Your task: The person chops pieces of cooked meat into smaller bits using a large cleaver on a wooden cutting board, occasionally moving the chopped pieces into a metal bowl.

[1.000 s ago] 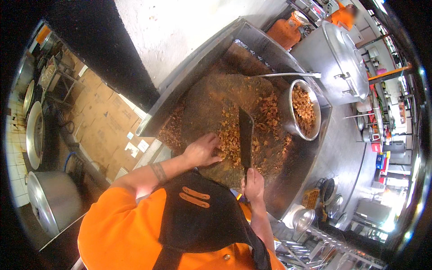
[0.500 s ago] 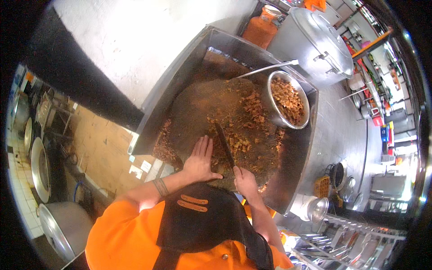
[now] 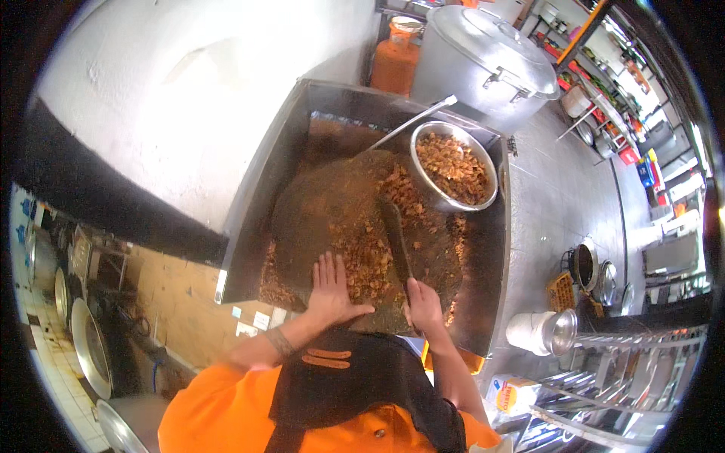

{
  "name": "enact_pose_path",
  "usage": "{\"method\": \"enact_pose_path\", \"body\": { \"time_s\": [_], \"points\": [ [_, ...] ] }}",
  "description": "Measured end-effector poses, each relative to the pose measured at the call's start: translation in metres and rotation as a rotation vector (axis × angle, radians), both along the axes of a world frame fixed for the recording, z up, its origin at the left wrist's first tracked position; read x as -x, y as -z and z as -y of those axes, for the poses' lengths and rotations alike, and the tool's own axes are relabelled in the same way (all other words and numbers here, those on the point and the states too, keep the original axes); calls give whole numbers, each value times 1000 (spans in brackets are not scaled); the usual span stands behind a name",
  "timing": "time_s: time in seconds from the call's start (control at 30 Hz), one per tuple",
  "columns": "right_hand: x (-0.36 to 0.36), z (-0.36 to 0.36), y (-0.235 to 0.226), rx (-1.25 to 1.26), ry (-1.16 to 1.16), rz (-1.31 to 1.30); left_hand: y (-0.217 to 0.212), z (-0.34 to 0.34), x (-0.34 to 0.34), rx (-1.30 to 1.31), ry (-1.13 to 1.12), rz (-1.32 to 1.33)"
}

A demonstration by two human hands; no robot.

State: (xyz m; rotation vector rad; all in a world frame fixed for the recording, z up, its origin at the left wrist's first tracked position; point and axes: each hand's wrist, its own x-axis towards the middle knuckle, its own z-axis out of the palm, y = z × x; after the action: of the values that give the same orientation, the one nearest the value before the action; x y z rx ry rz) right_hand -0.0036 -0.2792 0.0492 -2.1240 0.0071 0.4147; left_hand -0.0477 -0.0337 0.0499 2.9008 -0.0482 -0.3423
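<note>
My right hand (image 3: 424, 306) is closed around the handle of a long, dark-bladed knife (image 3: 397, 240). The blade points away from me, over a broad, dark chopping block (image 3: 306, 200). Chopped brown meat (image 3: 362, 260) lies left of the blade, and more pieces are heaped beyond its tip. Left of the knife, my left hand (image 3: 331, 293) rests with fingers stretched out and thumb spread, beside the chopped pieces and holding nothing. A metal bowl (image 3: 432, 195) full of browned meat chunks stands at the block's far right.
High metal walls (image 3: 253, 234) surround the block. A long metal handle (image 3: 414, 125) leans over the far wall, left of the bowl. Behind stand a large lidded pot (image 3: 483, 68) and an orange gas cylinder (image 3: 394, 64). A white bucket (image 3: 529, 332) sits on the floor at right.
The knife has moved right, toward the bowl's side, and chopped meat now shows on its left. My left hand stays spread near the block's front. The whole view has shifted.
</note>
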Motion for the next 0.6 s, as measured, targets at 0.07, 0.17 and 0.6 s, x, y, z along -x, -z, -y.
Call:
{"method": "enact_pose_path", "body": {
  "time_s": [0.07, 0.17, 0.6],
  "points": [
    [11, 18, -10, -81, 103, -82, 3, 3, -3, -19, -17, -42],
    [37, 34, -52, -216, 308, -303, 24, 5, -29, 156, 8, 59],
    [37, 59, -27, -316, 441, -418, 29, 41, -204, 212, 364, 211]
  ]
}}
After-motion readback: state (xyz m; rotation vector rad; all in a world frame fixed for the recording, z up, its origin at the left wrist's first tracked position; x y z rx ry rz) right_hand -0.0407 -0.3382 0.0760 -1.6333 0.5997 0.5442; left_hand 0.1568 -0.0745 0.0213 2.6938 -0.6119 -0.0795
